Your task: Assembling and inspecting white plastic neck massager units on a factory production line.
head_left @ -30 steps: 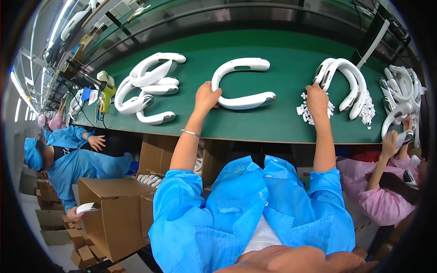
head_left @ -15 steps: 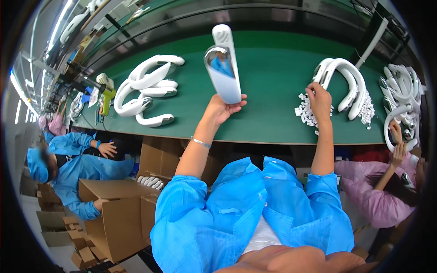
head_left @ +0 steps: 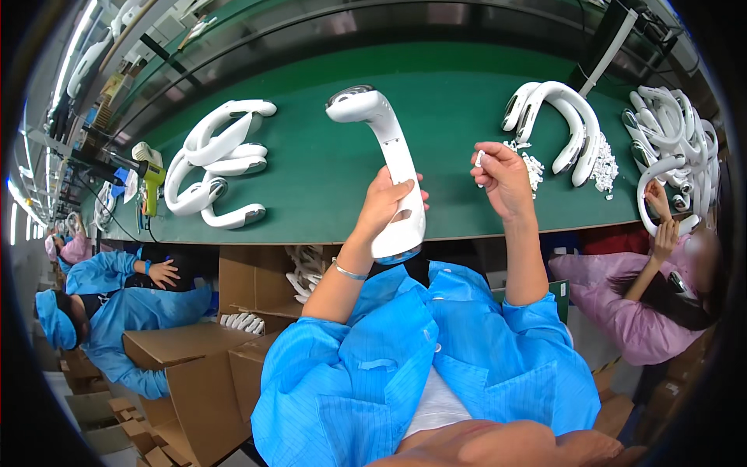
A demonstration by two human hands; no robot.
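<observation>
My left hand (head_left: 381, 204) is wrapped round the middle of a white neck fan (head_left: 401, 159), curved, with a shiny silver end at the top. Its lower end hangs over the table's front edge, and a small opening shows just below my thumb. To the right, my right hand (head_left: 504, 183) pinches a small white plastic piece (head_left: 480, 159) between thumb and fingertips, apart from the fan. Beside that hand, partly behind it, lies a small heap of similar white pieces (head_left: 534, 168).
More neck fans stand on the green table (head_left: 311, 202): a left group (head_left: 206, 148) and a right pair (head_left: 580, 117). Another heap of pieces (head_left: 604, 167) lies beyond. A green heat gun (head_left: 153, 180) is far left. Co-workers sit both sides; a cardboard box (head_left: 194, 389) stands lower left.
My left hand has turned the neck fan over and brought it nearer to me. My right hand has come left from the heap, with a small white piece in its fingers.
</observation>
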